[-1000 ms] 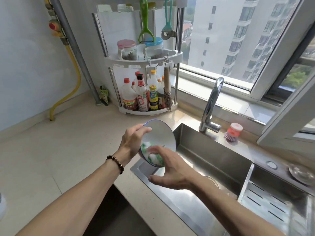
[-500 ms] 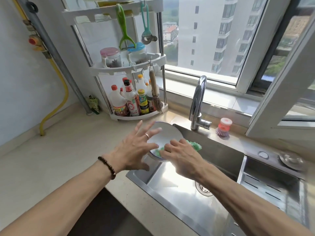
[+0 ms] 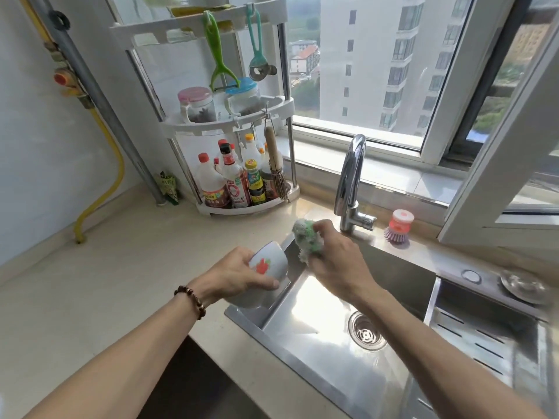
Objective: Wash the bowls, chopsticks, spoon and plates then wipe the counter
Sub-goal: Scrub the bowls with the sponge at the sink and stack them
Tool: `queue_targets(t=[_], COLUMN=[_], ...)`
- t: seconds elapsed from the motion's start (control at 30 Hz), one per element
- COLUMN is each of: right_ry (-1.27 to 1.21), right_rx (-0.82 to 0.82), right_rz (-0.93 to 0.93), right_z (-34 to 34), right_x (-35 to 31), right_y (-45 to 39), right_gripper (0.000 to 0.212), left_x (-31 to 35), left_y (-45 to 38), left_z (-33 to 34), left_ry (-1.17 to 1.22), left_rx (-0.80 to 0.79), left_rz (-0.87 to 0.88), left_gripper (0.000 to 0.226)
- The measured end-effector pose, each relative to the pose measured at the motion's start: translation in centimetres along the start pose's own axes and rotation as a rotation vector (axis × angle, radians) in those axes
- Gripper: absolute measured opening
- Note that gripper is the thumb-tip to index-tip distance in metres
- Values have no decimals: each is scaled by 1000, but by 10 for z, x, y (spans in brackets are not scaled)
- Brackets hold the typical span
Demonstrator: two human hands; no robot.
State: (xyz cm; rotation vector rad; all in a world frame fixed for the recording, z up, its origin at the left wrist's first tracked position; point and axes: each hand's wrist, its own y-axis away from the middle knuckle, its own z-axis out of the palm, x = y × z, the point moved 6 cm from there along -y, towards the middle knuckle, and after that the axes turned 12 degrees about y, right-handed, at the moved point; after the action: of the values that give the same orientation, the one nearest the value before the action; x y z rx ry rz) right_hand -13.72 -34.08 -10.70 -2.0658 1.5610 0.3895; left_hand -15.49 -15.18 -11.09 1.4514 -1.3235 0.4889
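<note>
Fingers [image 3: 269, 284] of the left hand [image 3: 234, 275] curl round the outside of a small white ceramic bowl with a red-and-green print [image 3: 267, 264], thumb along its lower wall. Bowl held tipped on its side, over the left rim of the stainless steel sink [image 3: 317, 337], above the seam with the pale stone worktop [image 3: 106, 282]. Opening faces away from the camera; inside not visible.

Head view only. Right hand [image 3: 335, 261] grips a crumpled green-and-white scouring cloth [image 3: 307, 237], fingers closed on it. Cloth raised just beside the bowl, apart from it, near the base of the curved chrome tap [image 3: 351, 182]. No water visible running. Red-topped dish brush [image 3: 399, 226] stands right of the tap, untouched. White corner rack with sauce bottles [image 3: 239, 182] at the back of the worktop.

Judgement: scrubbing of this bowl in hand; rinse not yet begun.

To do it well: keep the bowl over the basin so drips fall inside. Turn it in the left hand while the cloth works rim, outer wall and foot. Wet glazed ceramic will be slippery; keep a firm hold with thumb opposed.
</note>
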Motion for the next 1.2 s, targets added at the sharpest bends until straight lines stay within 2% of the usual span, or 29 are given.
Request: queue_targets(t=[0.1, 0.13, 0.17, 0.23, 0.27, 0.33, 0.37, 0.43, 0.6, 0.67, 0.73, 0.8, 0.83, 0.93, 1.0, 1.07, 1.13, 1.2], right_ry=[-789, -931, -974, -871, -772, -710, -735, -773, -686, -692, -779, -879, -865, -650, -557, -652, -797, -823], right_rx=[-278, -316, -322, -247, -193, -127, -119, -109, -150, -153, -172, -260, -264, -158, -152, -206, -291, -294], right_rz=[195, 214, 196, 163, 166, 255, 311, 346, 142, 114, 184, 323, 325, 128, 36, 113, 285, 324], right_z=[30, 39, 46, 50, 50, 49, 50, 52, 62, 61, 54, 50, 46, 45, 48, 49, 49, 46], right_x=[-27, -34, -38, -41, -37, -27, -23, -18, -36, -42, -39, -33, -34, -57, -74, -72, -58, -54], right_y=[11, 14, 15, 13, 9, -3, -9, -15, 1, 4, -5, -16, -19, -15, -6, -10, -21, -26], right_gripper=[62, 66, 61, 47, 47, 62, 66, 62, 49, 47, 47, 50, 49, 38, 35, 30, 42, 47], left_x=[2, 3, 4, 7, 8, 10, 12, 13, 10, 10, 12, 14, 15, 17, 17, 13, 11, 13], left_y=[0, -1, -2, -1, 1, 6, 9, 13, 7, 9, 14, 19, 20, 18, 16, 18, 22, 27], left_z=[13, 15, 15, 15, 17, 22, 25, 25, 13, 15, 18, 17, 15, 1, -6, -6, -2, 0], left_ry=[133, 153, 170, 177, 168, 144, 140, 142, 163, 147, 111, 113, 134, 225, 233, 172, 102, 112], left_rx=[45, 80, 115, 125, 105, 74, 72, 91, 117, 124, 120, 113, 117, 190, 230, 206, 166, 136], left_rz=[57, 85, 117, 167, 179, 191, 206, 235, 219, 240, 277, 302, 304, 308, 323, 315, 321, 323], left_gripper=[17, 20, 24, 20, 13, 7, 12, 18, 15, 16, 20, 20, 18, 10, 15, 7, 16, 17])
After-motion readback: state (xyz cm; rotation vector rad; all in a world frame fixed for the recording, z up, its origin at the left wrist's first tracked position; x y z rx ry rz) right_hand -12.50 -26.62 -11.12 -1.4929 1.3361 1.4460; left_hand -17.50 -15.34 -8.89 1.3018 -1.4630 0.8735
